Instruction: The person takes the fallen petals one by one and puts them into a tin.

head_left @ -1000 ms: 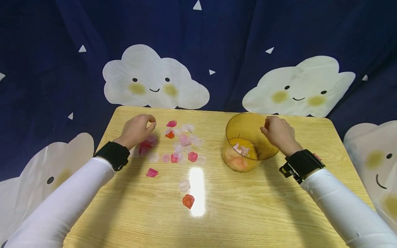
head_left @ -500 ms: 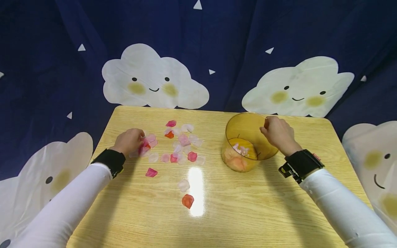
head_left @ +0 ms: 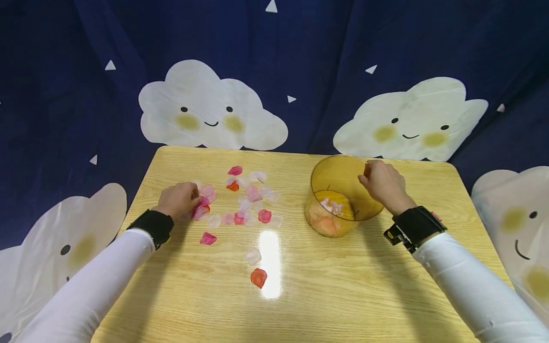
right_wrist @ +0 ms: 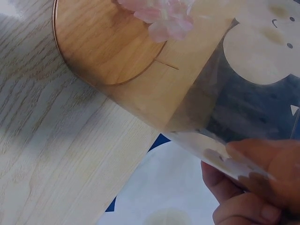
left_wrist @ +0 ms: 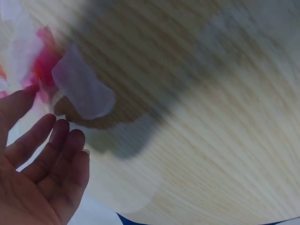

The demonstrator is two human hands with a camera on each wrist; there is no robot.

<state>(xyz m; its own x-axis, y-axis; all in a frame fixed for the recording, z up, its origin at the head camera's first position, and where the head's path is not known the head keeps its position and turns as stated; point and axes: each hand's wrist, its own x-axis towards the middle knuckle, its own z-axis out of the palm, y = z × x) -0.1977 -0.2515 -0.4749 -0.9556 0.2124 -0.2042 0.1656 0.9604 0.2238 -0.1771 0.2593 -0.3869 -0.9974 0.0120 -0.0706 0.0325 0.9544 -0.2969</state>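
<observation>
Pink, white and red flower petals [head_left: 253, 192] lie scattered on the left half of the wooden table. My left hand [head_left: 177, 200] is low over the leftmost cluster of pink petals [head_left: 200, 209]. In the left wrist view its fingers [left_wrist: 58, 150] are gently bent, with a gap between thumb and forefinger and petals just beyond the tips. A pale petal [left_wrist: 82, 86] lies close to those fingertips. On the right stands a see-through amber round container [head_left: 320, 216] with several pale pink petals [right_wrist: 171, 21] inside. My right hand [head_left: 383, 185] grips its right rim between thumb and fingers.
The wooden table [head_left: 343, 286] ends at a dark blue curtain [head_left: 309, 57] with white clouds. A red petal [head_left: 259, 278] and a white petal [head_left: 253, 256] lie apart, nearer the front, beside a bright light reflection.
My left hand has come down and leftward onto the leftmost petals, and the pink petals there have shifted slightly. The right hand stays on the container's rim.
</observation>
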